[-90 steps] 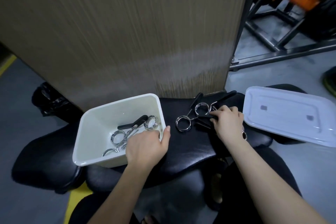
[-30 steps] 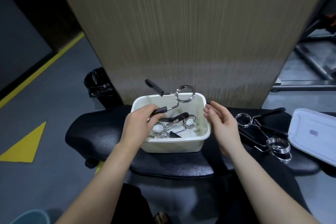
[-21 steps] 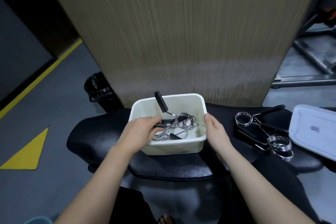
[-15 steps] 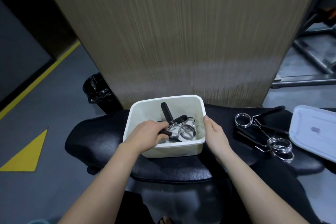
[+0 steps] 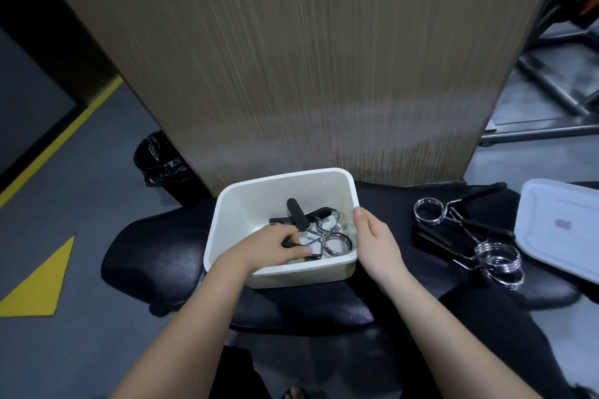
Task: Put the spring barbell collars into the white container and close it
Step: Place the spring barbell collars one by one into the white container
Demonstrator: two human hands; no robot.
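Observation:
The white container (image 5: 246, 201) sits on a black padded bench (image 5: 146, 256) in front of me. Several chrome spring collars with black handles lie inside it. My left hand (image 5: 272, 248) reaches into the container and grips the black handle of one spring collar (image 5: 324, 236), which rests on the pile. My right hand (image 5: 376, 243) presses flat against the container's right wall, thumb on the rim. Two more spring collars (image 5: 428, 211) (image 5: 497, 261) lie on the bench to the right. The white lid (image 5: 557, 230) lies flat at the far right.
A tall wood-grain panel (image 5: 308, 58) rises directly behind the bench. A black bin with a bag (image 5: 158, 160) stands on the floor at the left. Yellow floor markings (image 5: 39, 282) lie to the left, and a metal gym frame (image 5: 544, 84) to the back right.
My left hand has lowered a collar from above the rim down into the container. My right hand has closed in against the container's right wall.

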